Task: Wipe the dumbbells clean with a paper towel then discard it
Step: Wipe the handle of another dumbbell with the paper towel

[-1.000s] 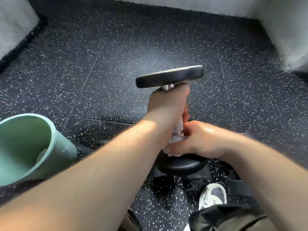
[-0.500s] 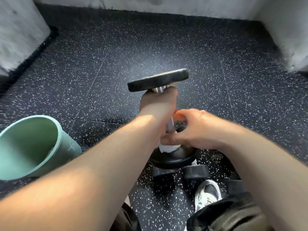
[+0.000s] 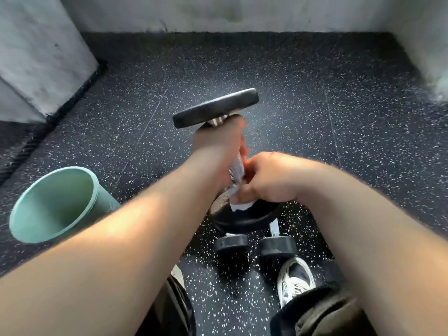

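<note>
A black dumbbell with a metal handle is held up off the floor, one head far, the other head near. My left hand grips the upper part of its handle. Just below it, my right hand holds a crumpled white paper towel against the lower handle, right above the near head. Two more black dumbbells lie on the speckled floor under it, partly hidden.
A mint green bin lies tilted on the floor at the left, its mouth towards me. Grey walls close the floor at the back, left and right. My shoe and dark trouser legs are at the bottom edge.
My right hand with the paper towel slid up the handle and back down to just above the near head. The dumbbell and my left hand shifted slightly left, and the view tilted up.
</note>
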### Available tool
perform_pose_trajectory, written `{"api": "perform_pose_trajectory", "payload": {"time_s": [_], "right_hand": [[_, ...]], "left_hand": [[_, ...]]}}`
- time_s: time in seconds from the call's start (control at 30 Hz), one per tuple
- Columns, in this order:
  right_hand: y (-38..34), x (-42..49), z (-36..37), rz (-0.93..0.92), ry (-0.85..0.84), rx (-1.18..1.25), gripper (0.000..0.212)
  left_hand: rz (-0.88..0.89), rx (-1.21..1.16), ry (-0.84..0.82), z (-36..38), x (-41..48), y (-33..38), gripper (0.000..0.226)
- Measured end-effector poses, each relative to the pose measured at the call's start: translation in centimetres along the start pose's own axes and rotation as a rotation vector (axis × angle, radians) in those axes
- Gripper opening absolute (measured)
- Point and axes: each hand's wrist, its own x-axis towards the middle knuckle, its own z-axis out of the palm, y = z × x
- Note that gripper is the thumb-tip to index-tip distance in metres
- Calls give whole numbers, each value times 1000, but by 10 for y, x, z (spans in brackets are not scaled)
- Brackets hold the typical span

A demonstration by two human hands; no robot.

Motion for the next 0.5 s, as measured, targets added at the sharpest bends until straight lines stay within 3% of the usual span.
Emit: {"api": "perform_pose_trajectory", "payload": {"time_s": [0.33,0.5], "right_hand": [[11,3,-3,-100,-81,113,26],[0,20,0,-79,-100,35,21]], "left_hand": [[-6,-21,-75,-4,-6,7,22],[-60,-82,-59,-18,22,-4,19]]}}
